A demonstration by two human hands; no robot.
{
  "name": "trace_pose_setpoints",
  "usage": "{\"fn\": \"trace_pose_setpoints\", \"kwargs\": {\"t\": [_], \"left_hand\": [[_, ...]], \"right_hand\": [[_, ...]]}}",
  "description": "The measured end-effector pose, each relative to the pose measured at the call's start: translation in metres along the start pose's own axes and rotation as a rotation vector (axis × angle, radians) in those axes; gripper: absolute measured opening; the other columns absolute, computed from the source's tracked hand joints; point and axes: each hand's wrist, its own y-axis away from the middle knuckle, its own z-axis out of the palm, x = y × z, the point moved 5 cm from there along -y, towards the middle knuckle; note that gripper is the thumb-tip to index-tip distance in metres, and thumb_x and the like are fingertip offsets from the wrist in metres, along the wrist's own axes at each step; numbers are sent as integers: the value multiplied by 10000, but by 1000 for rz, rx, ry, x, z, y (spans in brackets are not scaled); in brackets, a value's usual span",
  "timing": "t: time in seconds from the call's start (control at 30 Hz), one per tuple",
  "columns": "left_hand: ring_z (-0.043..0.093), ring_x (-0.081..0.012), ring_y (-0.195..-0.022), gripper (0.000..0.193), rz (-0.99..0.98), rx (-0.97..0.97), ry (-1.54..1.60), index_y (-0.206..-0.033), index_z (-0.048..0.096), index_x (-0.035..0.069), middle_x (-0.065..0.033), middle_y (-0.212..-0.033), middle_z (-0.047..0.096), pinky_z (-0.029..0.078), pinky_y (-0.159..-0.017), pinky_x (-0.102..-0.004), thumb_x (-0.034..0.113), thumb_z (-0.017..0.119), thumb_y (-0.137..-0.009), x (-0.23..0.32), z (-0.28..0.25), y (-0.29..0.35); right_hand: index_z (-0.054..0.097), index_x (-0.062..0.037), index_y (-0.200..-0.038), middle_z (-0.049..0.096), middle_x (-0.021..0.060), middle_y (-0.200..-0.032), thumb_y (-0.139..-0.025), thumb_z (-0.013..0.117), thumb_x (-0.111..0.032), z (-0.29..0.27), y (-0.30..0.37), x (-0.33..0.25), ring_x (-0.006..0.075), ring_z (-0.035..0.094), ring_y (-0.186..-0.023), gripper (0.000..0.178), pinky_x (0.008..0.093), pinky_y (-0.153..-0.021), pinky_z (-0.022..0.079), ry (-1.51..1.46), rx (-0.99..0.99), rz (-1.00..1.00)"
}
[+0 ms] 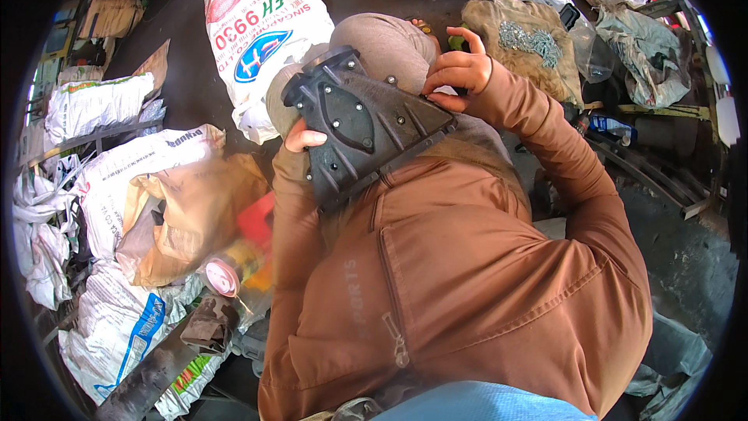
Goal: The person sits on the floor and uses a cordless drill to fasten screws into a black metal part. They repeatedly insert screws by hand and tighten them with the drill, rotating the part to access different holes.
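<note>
A black moulded housing [366, 121], wide at one end with a round neck at the other, rests tilted across my lap. Several small shiny screw heads dot its ribbed face. My left hand [304, 137] grips its left side, the thumb lying over the edge and the other fingers hidden beneath. At the housing's right corner is my right hand [461, 70], its fingers curled toward the thumb and one finger raised. Whatever those fingertips hold is too small to make out. Beyond that hand, a pile of small silvery screws [531, 43] lies on a tan sack [499, 15].
A white printed sack [253, 39] stands in front of my left knee. To the left are a brown paper bag [195, 203], more white sacks [109, 109] and a dark pipe [148, 378]. Plastic bags [643, 54] and a metal frame [647, 164] sit at the right.
</note>
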Motion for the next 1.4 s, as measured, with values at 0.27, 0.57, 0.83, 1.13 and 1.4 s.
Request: {"fn": "trace_pose_setpoints", "kwargs": {"t": [0.27, 0.57, 0.83, 1.13, 1.4], "left_hand": [[586, -283, -1087, 736, 40, -77, 26, -1322, 428, -48, -170, -1212, 576, 466, -972, -377, 191, 612, -651, 4, 3, 0], [610, -240, -1001, 687, 31, 37, 65, -1289, 465, -32, -136, -1148, 599, 497, -900, -347, 227, 599, -668, 4, 6, 7], [625, -213, -964, 625, 40, 89, 117, -1288, 463, -10, -112, -1109, 608, 513, -865, -321, 196, 583, -710, 12, 18, 17], [598, -147, -986, 480, 5, 340, -341, -1182, 589, 0, -55, -1055, 649, 468, -877, -273, 242, 736, -795, 25, 9, 15], [612, -179, -1006, 454, -1, 454, -373, -1181, 612, 11, -59, -1119, 650, 474, -908, -308, 185, 762, -790, 7, -22, 2]], "right_hand": [[673, -165, -982, 673, -66, -940, -833, 693, -165, -1, -2, 4, 118, 627, -937, 150, 456, -1090, 213, -139, -57, 55], [680, -168, -923, 686, -39, -862, -799, 724, -151, -4, -8, 3, 129, 647, -876, 133, 458, -1082, 247, -106, -111, 80], [683, -171, -919, 686, -36, -847, -768, 742, -133, 3, -13, -2, 134, 648, -865, 167, 467, -1082, 238, -108, -120, 132], [667, -114, -901, 662, 9, -847, -847, 689, -164, -5, 29, 7, 147, 626, -853, 77, 396, -956, 375, -192, 126, 358], [651, -32, -1000, 665, 62, -900, -875, 673, -199, 129, 343, -7, 141, 587, -870, 209, 275, -807, 459, -821, 398, 1759]]}}
